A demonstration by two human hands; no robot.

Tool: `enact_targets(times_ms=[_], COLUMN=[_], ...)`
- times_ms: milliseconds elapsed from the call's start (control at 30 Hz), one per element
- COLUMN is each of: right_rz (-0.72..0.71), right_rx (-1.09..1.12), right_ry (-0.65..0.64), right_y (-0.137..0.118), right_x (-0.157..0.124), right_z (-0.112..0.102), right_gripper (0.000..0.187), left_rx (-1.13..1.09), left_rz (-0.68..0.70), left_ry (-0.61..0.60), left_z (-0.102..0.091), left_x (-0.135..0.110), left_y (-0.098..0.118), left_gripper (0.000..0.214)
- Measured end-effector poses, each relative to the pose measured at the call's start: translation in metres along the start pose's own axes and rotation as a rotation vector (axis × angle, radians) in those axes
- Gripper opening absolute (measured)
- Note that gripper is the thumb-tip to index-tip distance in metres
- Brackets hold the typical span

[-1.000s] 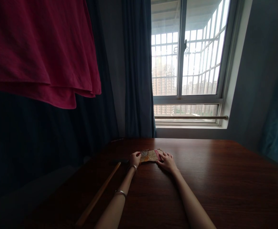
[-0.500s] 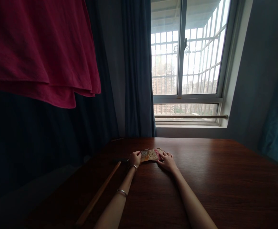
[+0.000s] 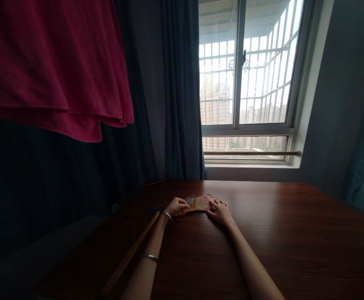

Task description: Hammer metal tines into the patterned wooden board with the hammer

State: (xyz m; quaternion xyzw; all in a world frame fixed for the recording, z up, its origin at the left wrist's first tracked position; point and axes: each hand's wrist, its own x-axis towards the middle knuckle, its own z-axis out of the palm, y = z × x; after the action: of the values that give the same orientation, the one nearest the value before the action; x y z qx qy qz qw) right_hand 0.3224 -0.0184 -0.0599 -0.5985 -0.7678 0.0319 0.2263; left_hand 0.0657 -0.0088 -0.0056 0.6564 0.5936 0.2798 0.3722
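Observation:
A flat, dotted tan board (image 3: pixel 201 203) with a pink patch lies on the table. Thin upright pins (image 3: pixel 191 200) stand in a cluster near its left end, above an orange-brown area. My left hand (image 3: pixel 176 206) is at that left end, thumb and fingers pinched together beside the pins; whatever is between them is too small to make out. Over the board's right end and pink patch lies my right hand (image 3: pixel 221 211), flat with fingers spread. Left of my left forearm is a long wooden handle (image 3: pixel 131 254), its far end dark and partly hidden.
The brown wooden table (image 3: pixel 275 233) reaches toward a barred window (image 3: pixel 247 91). Blue curtains (image 3: pixel 183 91) hang beside it. A crimson cloth (image 3: pixel 53 71) hangs at upper left.
My left wrist and forearm have shifted left, over part of the wooden handle, and the left fingers now point right toward the pins. My right hand stays on the board.

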Motion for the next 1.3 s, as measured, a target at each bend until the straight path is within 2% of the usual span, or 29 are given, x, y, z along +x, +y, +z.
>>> enact_targets(times_ms=[67,100,167,400,467,600,700,800,900,1033,1300], right_rz=[-0.005,-0.004,0.0,0.012,0.008,0.003,0.011,0.032,0.037,0.022,-0.005], right_rx=[0.003,0.003,0.002,-0.005,-0.004,0.003,0.005,0.004,0.005,0.009,0.006], right_ry=[0.006,0.008,0.008,0.0,0.004,0.012,0.011,-0.006,-0.013,-0.001,0.011], right_y=[0.0,-0.001,-0.001,-0.001,-0.001,0.0,0.0,0.0,0.0,0.0,0.002], right_x=[-0.001,-0.001,-0.002,-0.001,-0.001,-0.001,-0.001,-0.001,0.0,0.0,0.0], right_z=[-0.001,-0.002,-0.003,-0.003,-0.002,-0.001,-0.001,-0.001,-0.001,0.0,0.001], right_gripper=[0.062,0.061,0.06,0.059,0.06,0.059,0.058,0.058,0.058,0.059,0.059], left_rx=[0.02,0.042,0.102,0.221,0.194,0.105,0.011,-0.038,0.024,0.13,0.116], left_rz=[-0.02,-0.025,-0.022,0.054,0.136,0.233,0.179,0.158,0.196,0.221,0.195], left_ry=[-0.287,-0.378,-0.411,-0.17,-0.006,0.429,0.581,0.613,0.604,0.58,0.635], left_z=[0.002,0.004,0.008,0.015,0.016,0.018,0.021,0.027,0.035,0.043,0.046], left_x=[-0.007,-0.009,-0.011,-0.001,0.005,0.023,0.034,0.041,0.045,0.046,0.047], left_y=[-0.004,-0.006,-0.009,-0.01,-0.01,-0.019,-0.03,-0.039,-0.043,-0.043,-0.043], left_gripper=[0.024,0.022,0.018,0.02,0.021,0.016,0.012,0.014,0.017,0.019,0.013])
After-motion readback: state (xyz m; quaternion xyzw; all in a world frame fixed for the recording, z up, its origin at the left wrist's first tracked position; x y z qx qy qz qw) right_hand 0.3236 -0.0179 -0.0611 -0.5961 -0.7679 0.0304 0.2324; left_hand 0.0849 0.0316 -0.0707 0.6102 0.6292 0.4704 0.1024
